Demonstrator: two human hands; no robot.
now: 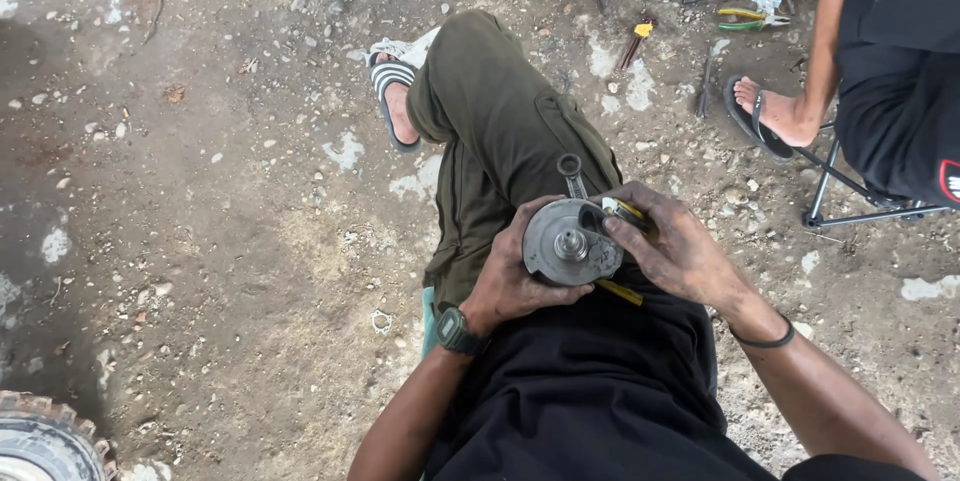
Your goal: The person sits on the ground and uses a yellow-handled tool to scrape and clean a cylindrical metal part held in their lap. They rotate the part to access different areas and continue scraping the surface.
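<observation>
I see a round grey metal part (568, 241) sitting on my lap, in the middle of the view. It is flat like a thick disc, with a small shiny shaft sticking up from its centre. Its face looks dull and a bit greasy.

My left hand (510, 276) wraps around the near left edge of the disc, fingers curled tight on it. There is a dark watch (455, 329) on that wrist. My right hand (675, 251) is closed on a tool with a yellow handle (625, 293) and presses it against the right side of the disc. Both hands are smudged with dirt.

A metal spanner (572, 174) lies on my green trouser leg (500, 131), just beyond the disc. The ring end points far away.

My lap is small, so there is little room around the disc. The ground (220, 221) to the left is wide open dirt with small stones.

Far to the right, another person sits on a folding stool (850, 196), with a sandalled foot (770, 113) on the ground. Green and yellow pliers (750, 19) lie near that person. A knobby tyre (45, 441) shows at the near left corner.
</observation>
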